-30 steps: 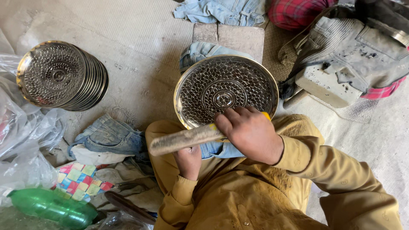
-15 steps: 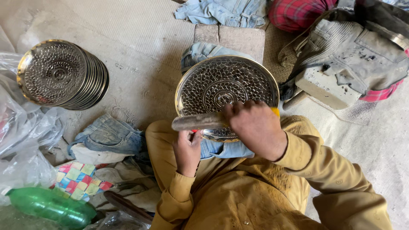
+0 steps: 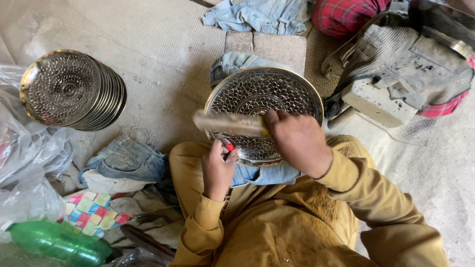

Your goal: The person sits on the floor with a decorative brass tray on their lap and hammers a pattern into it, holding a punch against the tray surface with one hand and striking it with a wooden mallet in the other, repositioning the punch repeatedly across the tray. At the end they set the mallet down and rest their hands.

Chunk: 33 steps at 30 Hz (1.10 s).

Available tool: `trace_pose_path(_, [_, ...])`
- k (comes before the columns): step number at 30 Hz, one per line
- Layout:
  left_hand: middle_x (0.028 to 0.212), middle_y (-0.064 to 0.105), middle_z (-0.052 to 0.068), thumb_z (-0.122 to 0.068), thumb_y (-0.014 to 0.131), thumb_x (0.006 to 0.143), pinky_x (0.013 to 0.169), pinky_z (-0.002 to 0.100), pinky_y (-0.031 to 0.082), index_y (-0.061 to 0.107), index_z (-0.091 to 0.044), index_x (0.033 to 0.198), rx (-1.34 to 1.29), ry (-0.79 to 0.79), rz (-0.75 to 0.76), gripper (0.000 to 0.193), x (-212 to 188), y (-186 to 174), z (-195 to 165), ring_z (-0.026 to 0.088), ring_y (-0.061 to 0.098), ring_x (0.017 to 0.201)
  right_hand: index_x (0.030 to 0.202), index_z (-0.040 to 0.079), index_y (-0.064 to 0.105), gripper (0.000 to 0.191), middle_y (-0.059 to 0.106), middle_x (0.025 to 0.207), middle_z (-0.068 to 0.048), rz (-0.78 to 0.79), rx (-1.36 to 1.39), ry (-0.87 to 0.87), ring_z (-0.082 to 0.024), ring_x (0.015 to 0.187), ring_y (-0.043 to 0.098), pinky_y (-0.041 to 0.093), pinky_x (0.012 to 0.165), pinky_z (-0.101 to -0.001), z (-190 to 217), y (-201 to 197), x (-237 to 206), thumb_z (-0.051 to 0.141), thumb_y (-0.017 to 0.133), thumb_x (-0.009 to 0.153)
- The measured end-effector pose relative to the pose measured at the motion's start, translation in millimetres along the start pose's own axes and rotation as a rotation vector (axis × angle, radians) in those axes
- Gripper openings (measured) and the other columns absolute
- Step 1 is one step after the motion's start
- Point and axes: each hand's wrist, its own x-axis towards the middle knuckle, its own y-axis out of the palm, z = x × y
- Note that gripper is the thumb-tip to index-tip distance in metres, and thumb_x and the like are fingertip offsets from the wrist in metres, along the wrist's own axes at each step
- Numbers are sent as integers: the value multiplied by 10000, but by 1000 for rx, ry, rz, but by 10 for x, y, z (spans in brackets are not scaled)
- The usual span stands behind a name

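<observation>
Gripping a flat pale brush [image 3: 230, 123] in my right hand [image 3: 297, 141], I hold it across the near part of a round pierced metal tray [image 3: 264, 99], my fingers curled tight around its right end; the brush is blurred and I cannot tell if it touches the metal. The tray rests on blue denim cloth [image 3: 262, 173] over my lap, tilted toward me. My left hand [image 3: 217, 165] sits at the tray's near left rim, fingers closed and pinching something small and red [image 3: 229, 147], which I cannot identify. Far to the left, 1 stack of similar pierced trays [image 3: 74, 91] leans on the floor, well apart from me. Near it lie clear plastic bags [image 3: 24, 163], a scrap of denim [image 3: 123, 160], a checked colourful cloth [image 3: 94, 210] and a green plastic bottle [image 3: 57, 242] on its side; what the bottle holds I cannot tell.
</observation>
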Motion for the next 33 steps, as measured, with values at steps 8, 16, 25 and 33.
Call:
trace_pose_path(8, [769,742,115,-78,783,872,561,365,517,563,-37,982,68,-6,65,249,79,-3,-41,258,735,652,1055,77,654,152,657,725,-71,-96,-63,-7,-181,494,624,484,402,-342,-80,-46,-12,118,612,915])
trace_pose_path(16, [792,744,120,-89,782,865,576,374,539,568,-41,1000,79,22,123,258,133,13,-9,252,746,671,1149,109,665,213,623,644,-49,-15,-94,28,-134,413,564,439,321,-304,-172,67,-32,98,583,953])
trace_pose_path(25, [753,747,132,-87,777,871,574,371,539,574,-38,968,71,-7,190,231,171,18,-6,248,766,666,1186,89,652,239,647,619,-46,99,-52,42,-179,450,625,477,364,-332,-245,52,-20,63,567,965])
trace_pose_path(33, [878,764,147,-46,714,893,572,341,570,595,-37,1016,32,34,167,172,148,31,37,238,776,699,1110,123,701,270,700,723,-86,7,-50,14,-253,549,685,523,457,-386,-212,-53,-106,56,651,853])
